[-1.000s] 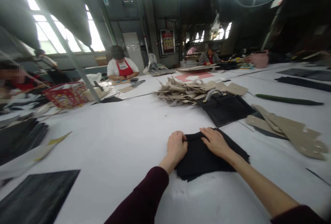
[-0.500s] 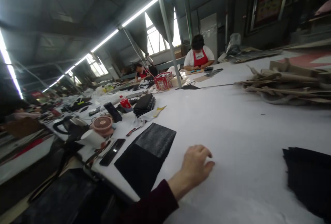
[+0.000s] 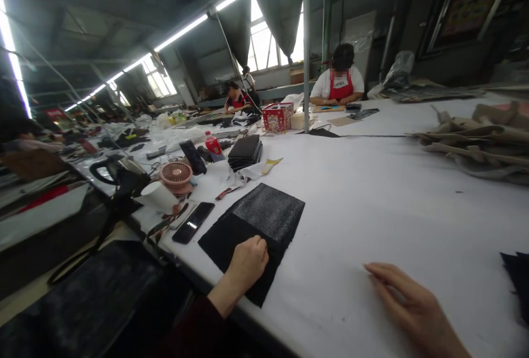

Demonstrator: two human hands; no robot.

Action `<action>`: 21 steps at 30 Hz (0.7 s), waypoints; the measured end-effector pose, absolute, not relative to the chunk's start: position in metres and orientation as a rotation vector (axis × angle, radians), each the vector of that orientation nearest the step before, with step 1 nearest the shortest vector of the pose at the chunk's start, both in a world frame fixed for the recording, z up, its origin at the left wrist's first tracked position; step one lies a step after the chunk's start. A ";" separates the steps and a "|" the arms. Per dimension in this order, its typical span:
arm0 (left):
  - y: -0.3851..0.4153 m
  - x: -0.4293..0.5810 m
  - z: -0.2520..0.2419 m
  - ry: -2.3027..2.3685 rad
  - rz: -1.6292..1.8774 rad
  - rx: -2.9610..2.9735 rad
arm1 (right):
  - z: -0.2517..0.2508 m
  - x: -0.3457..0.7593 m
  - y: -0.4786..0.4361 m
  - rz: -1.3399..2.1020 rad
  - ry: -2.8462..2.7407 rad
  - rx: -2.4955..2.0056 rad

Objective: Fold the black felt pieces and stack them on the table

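Note:
On the white table (image 3: 355,182) lies a flat black piece of sheet material (image 3: 268,212); its far half looks grey and speckled, its near half plain black. My left hand (image 3: 247,261) rests over the right side of the plain half, its fingers curled and closed. Whether they pinch the sheet is hidden beneath the hand. Farther right, my right hand (image 3: 413,305) is just above or on the bare tabletop, fingers stretched out and holding nothing. Dark pieces (image 3: 516,275) lie at the right edge of the view, beyond that hand.
A phone (image 3: 193,222), a paper roll (image 3: 158,197), a pink fan (image 3: 176,176) and a kettle (image 3: 124,171) line the table's left side. Behind are a black stack (image 3: 245,152), a bottle (image 3: 214,146) and a red box (image 3: 278,117). Brown pieces (image 3: 487,137) pile up right. A co-worker (image 3: 341,85) sits opposite.
My left hand has moved left from the bare tabletop onto the black sheet, and its fingers have closed. My right hand has come into view. The camera has turned left.

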State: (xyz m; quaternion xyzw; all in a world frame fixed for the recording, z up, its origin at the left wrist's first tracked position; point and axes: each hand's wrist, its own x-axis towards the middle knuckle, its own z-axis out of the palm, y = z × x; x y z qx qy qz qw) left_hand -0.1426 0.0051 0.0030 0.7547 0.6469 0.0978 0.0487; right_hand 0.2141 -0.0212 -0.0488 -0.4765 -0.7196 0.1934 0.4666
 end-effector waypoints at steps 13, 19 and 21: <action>0.030 -0.190 -0.005 1.502 0.834 1.636 | -0.034 0.025 0.013 0.400 -2.283 -0.976; 0.032 -0.244 -0.008 1.228 1.196 0.916 | -0.046 0.025 0.012 0.319 -2.307 -0.991; 0.026 -0.274 -0.001 1.118 1.404 0.615 | -0.047 0.025 0.012 0.306 -2.308 -0.998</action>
